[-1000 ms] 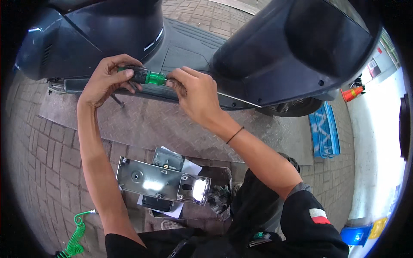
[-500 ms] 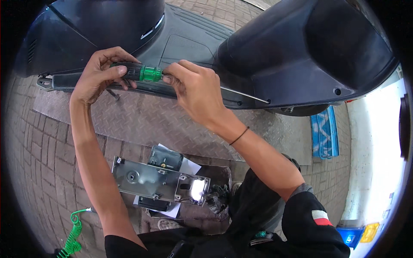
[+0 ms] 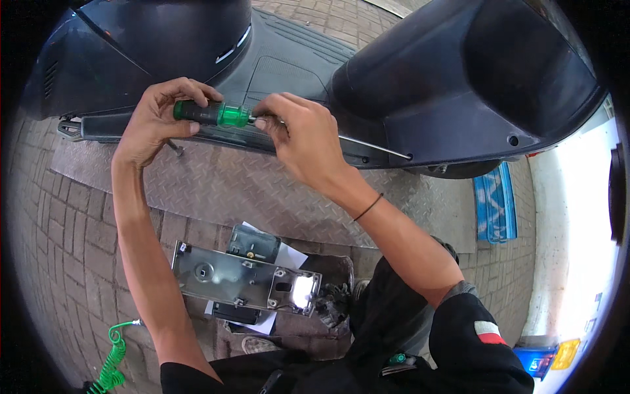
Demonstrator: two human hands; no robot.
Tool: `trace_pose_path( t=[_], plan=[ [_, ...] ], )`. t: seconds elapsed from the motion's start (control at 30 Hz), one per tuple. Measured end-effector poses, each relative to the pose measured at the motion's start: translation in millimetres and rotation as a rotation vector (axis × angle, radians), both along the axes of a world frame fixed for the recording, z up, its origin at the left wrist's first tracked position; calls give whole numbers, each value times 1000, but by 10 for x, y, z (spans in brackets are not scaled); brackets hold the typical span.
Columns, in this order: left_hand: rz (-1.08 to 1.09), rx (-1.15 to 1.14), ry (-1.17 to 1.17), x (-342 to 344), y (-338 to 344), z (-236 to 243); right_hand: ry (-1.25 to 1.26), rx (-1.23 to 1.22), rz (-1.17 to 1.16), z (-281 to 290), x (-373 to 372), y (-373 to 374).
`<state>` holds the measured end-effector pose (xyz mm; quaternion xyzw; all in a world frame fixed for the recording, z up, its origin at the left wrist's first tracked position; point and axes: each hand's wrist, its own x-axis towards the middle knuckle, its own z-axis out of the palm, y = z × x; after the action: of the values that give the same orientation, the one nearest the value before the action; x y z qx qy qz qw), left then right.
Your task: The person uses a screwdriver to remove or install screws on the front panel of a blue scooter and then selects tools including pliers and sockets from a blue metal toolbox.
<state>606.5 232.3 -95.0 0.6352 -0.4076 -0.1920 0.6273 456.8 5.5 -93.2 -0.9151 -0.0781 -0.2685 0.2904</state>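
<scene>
From here, my left hand (image 3: 156, 119) curls around the handle of the green screwdriver (image 3: 233, 115) while my right hand (image 3: 308, 138) pinches its shaft, tip at a hole low on the dark scooter panel (image 3: 426, 118). I'd align shaft and hole, guide lightly, and turn with even pressure.

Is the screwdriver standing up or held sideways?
Sideways: the screwdriver runs from the left hand, through the right hand, to the scooter panel.
</scene>
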Motion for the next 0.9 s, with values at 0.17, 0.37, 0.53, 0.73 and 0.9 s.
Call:
trace_pose_path(
  t=[0.17, 0.37, 0.53, 0.73, 0.9],
  plan=[
    [41, -52, -2, -113, -112, 31, -7, 59, 8, 53, 17, -44],
    [146, 0, -61, -138, -90, 20, 39, 101, 4, 59, -12, -3],
    [153, 144, -86, -121, -79, -67, 63, 38, 9, -27, -31, -15],
    [162, 170, 36, -183, -122, -66, 58, 29, 14, -91, -30, -21],
    [185, 194, -11, -153, -107, -123, 54, 6, 52, -75, -27, 19]
  ],
)
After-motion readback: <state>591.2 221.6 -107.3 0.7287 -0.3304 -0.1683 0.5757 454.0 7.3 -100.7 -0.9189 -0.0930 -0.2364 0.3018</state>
